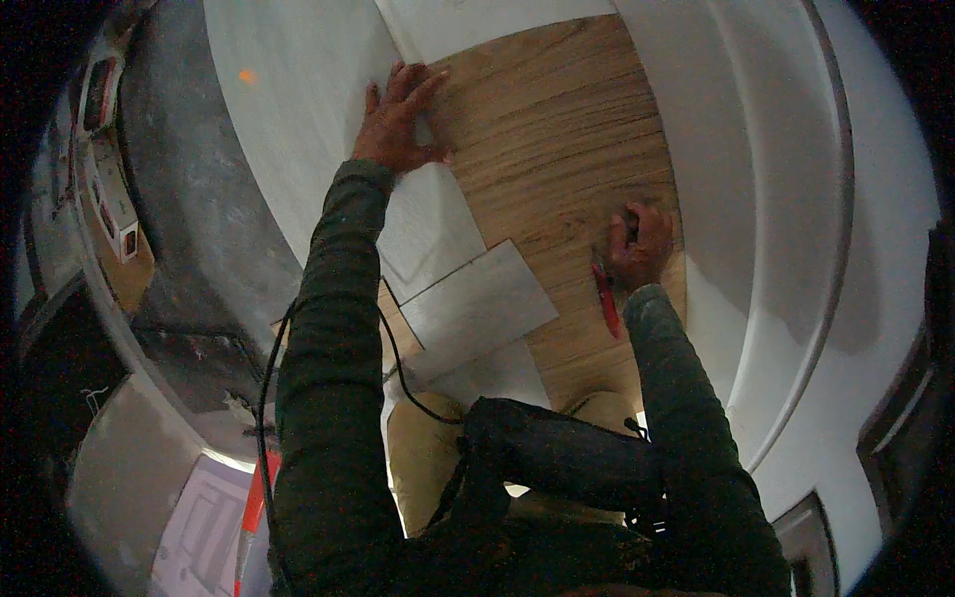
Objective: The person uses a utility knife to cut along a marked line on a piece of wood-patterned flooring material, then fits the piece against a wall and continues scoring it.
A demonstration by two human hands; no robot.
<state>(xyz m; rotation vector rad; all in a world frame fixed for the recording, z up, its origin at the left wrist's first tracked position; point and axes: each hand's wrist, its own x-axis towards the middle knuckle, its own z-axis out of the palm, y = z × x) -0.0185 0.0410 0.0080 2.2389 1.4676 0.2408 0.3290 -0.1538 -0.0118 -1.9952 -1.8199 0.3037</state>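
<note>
My left hand [403, 119] rests with fingers spread where the pale grey planks [298, 90] meet the brown wood-grain planks [557, 109]. Its fingertips touch the left edge of the brown surface. My right hand [642, 244] is closed over the brown planks near their right edge, its fingers curled under; whatever they may hold is hidden. Just left of that hand lies a slim red tool [605, 300], which looks like a utility knife. A short grey plank piece [482, 298] lies askew in front of my knees, overlapping the brown planks.
A white curved wall or ledge [786, 179] borders the right side. Small boxes [111, 204] stand at the far left beside a dark grey surface [189, 169]. A black cable [267, 398] runs past my left arm. A black bag [567, 448] hangs at my waist.
</note>
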